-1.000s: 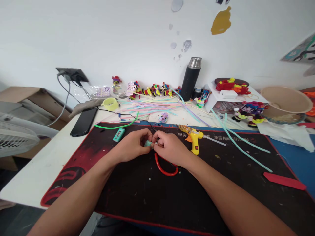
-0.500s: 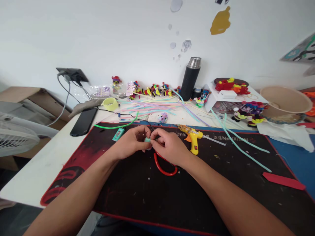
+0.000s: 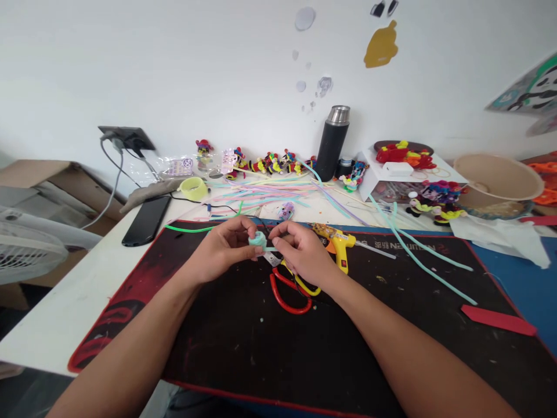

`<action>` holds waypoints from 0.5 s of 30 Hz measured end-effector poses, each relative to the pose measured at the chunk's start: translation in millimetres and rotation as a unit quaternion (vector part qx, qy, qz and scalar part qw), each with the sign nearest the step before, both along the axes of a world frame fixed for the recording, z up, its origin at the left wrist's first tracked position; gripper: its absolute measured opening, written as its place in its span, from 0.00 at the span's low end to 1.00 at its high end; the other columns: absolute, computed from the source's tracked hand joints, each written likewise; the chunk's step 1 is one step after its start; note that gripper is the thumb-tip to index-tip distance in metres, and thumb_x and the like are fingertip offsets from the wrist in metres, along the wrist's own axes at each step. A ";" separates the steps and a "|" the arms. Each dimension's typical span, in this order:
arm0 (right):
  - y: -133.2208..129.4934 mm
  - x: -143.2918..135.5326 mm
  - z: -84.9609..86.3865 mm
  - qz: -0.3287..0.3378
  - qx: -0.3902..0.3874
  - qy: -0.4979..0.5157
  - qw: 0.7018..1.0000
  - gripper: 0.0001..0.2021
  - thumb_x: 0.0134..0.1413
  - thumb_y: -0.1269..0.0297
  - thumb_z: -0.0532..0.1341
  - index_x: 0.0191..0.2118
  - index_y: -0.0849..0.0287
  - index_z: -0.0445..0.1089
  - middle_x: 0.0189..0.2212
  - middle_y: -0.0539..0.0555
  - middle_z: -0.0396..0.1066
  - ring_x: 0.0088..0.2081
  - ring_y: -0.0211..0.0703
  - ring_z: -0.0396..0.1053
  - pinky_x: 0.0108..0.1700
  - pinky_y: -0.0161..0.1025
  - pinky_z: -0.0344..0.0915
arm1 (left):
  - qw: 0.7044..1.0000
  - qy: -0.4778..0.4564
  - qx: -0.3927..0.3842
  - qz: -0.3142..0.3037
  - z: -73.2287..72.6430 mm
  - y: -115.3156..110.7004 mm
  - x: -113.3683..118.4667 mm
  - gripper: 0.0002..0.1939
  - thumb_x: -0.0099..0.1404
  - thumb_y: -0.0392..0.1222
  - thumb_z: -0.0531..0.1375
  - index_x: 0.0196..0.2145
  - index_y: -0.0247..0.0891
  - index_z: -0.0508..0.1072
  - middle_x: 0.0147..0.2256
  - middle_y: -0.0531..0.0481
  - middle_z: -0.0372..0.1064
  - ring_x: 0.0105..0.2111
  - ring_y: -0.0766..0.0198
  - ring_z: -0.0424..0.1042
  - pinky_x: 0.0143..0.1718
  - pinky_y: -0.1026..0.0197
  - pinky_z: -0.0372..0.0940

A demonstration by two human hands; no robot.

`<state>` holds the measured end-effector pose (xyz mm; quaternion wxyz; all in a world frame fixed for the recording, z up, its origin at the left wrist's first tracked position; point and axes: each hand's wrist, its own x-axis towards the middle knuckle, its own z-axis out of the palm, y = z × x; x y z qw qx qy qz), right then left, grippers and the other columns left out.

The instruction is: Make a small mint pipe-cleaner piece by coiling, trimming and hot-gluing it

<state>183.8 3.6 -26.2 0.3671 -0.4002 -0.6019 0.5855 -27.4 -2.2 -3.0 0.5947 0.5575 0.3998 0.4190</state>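
Note:
Between the thumb and fingers of my left hand (image 3: pixel 228 247) is a small coil of mint-green pipe cleaner (image 3: pixel 257 240). A short straight end of it runs right to my right hand (image 3: pixel 298 247), whose thumb and fingertips pinch it. Below the hands, scissors (image 3: pixel 292 310) with one red and one yellow handle lie on the dark mat, their blades partly under my right hand. Just beyond my right hand rests a yellow hot glue gun (image 3: pixel 342 247), with a clear glue stick (image 3: pixel 376 249) sticking out of its back.
Pastel pipe cleaners (image 3: pixel 270 188) lie along the back, near small colourful figures (image 3: pixel 272 164) and a black thermos (image 3: pixel 333 142). On the left are a phone (image 3: pixel 147 220) and a fan (image 3: pixel 26 244). Mint pipe cleaners (image 3: pixel 430 273) and a red strip (image 3: pixel 498 320) lie right.
My hands have moved apart, showing the mint coil and its straight end between them. More of the scissors shows, including the yellow handle. The view has shifted slightly.

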 end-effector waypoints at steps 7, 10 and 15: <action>0.7 3.5 2.6 -0.018 0.071 -0.017 0.997 0.05 0.67 0.63 0.62 0.46 0.55 0.69 0.19 0.40 0.60 0.17 0.32 0.58 0.21 0.31 0.53 | 0.999 -0.033 -0.027 -0.031 1.1 1.1 -3.5 0.17 0.56 0.34 0.76 0.34 0.36 0.72 0.33 0.53 0.74 0.31 0.67 0.74 0.32 0.66 0.74; -1.1 3.4 5.8 0.008 0.075 -0.013 0.997 0.06 0.66 0.64 0.62 0.47 0.55 0.70 0.19 0.40 0.59 0.17 0.32 0.58 0.21 0.31 0.54 | 0.995 -0.065 -0.055 -0.057 -0.6 0.8 -3.9 0.16 0.56 0.34 0.76 0.35 0.36 0.72 0.32 0.52 0.75 0.30 0.66 0.76 0.31 0.65 0.74; -4.3 2.6 12.0 0.066 0.036 0.029 0.997 0.05 0.67 0.64 0.61 0.46 0.56 0.70 0.20 0.41 0.63 0.16 0.32 0.60 0.19 0.30 0.55 | 0.981 -0.110 -0.120 -0.101 -2.9 0.6 -5.8 0.16 0.57 0.32 0.75 0.36 0.36 0.73 0.31 0.50 0.77 0.30 0.62 0.79 0.30 0.64 0.76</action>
